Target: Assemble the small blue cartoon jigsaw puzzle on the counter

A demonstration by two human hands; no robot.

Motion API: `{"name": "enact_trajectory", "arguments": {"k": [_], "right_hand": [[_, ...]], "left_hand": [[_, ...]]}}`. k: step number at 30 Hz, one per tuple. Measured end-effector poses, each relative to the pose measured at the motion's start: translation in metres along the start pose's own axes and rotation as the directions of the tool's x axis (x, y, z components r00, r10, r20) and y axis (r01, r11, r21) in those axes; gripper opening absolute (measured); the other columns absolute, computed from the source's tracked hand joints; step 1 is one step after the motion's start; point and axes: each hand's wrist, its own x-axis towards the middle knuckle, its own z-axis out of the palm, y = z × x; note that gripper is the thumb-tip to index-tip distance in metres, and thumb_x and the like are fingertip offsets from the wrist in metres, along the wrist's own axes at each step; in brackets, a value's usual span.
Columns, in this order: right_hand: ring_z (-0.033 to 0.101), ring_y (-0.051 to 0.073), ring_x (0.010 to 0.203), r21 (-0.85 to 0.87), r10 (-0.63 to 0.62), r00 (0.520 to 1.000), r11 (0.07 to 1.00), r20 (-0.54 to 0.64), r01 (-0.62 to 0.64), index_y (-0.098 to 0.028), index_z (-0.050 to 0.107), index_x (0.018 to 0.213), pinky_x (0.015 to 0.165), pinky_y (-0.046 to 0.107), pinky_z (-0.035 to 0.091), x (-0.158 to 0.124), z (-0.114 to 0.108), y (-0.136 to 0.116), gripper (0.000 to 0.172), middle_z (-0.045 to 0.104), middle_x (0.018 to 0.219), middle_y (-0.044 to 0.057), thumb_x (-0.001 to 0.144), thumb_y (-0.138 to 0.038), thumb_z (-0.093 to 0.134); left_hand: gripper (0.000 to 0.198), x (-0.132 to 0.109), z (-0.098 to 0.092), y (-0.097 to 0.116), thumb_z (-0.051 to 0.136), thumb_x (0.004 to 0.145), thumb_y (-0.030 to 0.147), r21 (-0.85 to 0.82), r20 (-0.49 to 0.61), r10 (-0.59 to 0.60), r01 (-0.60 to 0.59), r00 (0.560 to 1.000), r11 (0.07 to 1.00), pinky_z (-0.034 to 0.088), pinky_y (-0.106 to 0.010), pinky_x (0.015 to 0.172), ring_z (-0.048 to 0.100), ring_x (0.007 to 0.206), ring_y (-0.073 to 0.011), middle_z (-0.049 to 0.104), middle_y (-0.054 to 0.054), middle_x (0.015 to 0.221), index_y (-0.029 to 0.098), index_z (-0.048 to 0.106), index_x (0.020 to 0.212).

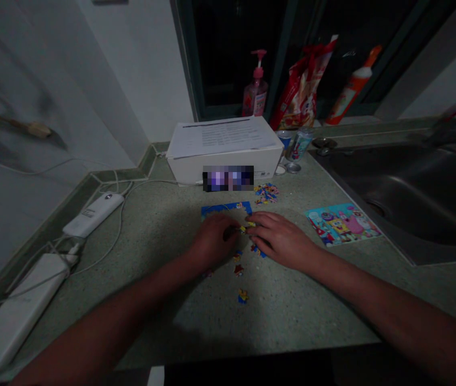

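Observation:
My left hand (pixel 215 241) is curled low over the counter, its thumb and fingertips closed on a small yellow jigsaw puzzle piece (pixel 243 229). Opposite it, my right hand (pixel 278 238) has bent fingers closed around another yellow puzzle piece (pixel 251 224); the two pieces nearly meet. Behind the hands is a blue strip of joined puzzle border (pixel 228 206), partly hidden by the left hand. Several loose pieces (pixel 238 269) lie in front of the hands, one blue and yellow piece (pixel 243 296) nearest me. Under the right fingers, more blue pieces (pixel 258 251) show.
A pile of pieces (pixel 266 193) lies beyond the hands. The cartoon picture sheet (pixel 343 224) is at right, beside the sink (pixel 413 187). A phone (pixel 228 178) leans on a white box (pixel 223 145). Cans (pixel 301 143) stand behind; a power bank (pixel 93 214) and cables are left.

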Motion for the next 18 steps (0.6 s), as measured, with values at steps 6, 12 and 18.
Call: {"name": "enact_trajectory", "arguments": {"k": [6, 12, 18], "right_hand": [[0.069, 0.031, 0.128, -0.027, -0.006, 1.000, 1.000, 0.013, 0.006, -0.023, 0.080, 0.113, 0.108, 0.055, 0.060, 0.0002, -0.0011, -0.0003, 0.021, 0.076, 0.130, 0.012, 0.103, -0.019, 0.062], [0.069, 0.031, 0.128, -0.045, -0.018, 1.000, 0.999, 0.022, 0.019, -0.020, 0.078, 0.114, 0.109, 0.055, 0.059, 0.0000, -0.0017, -0.0004, 0.021, 0.075, 0.132, 0.014, 0.105, -0.019, 0.060], [0.068, 0.030, 0.128, -0.048, -0.020, 1.000, 0.999, 0.021, 0.021, -0.022, 0.078, 0.115, 0.110, 0.053, 0.059, -0.0001, -0.0014, 0.0000, 0.020, 0.075, 0.130, 0.013, 0.104, -0.019, 0.061]], "left_hand": [[0.030, -0.0035, -0.0018, -0.0003, 0.068, 0.089, 0.012, 0.028, 0.028, 0.032, -0.033, 0.999, 0.999, 0.056, -0.049, 0.104, 0.070, 0.112, -0.0286, 0.078, -0.009, 0.116, 0.021, 0.076, 0.116], [0.033, -0.0008, 0.0012, 0.0000, 0.069, 0.087, 0.011, 0.027, 0.020, 0.022, -0.022, 1.000, 0.999, 0.057, -0.049, 0.105, 0.071, 0.111, -0.0291, 0.078, -0.009, 0.115, 0.021, 0.075, 0.118], [0.036, -0.0024, 0.0049, -0.0036, 0.067, 0.085, 0.010, 0.016, -0.009, 0.034, -0.034, 0.999, 0.999, 0.057, -0.049, 0.102, 0.071, 0.109, -0.0285, 0.078, -0.010, 0.113, 0.019, 0.075, 0.119]]}}
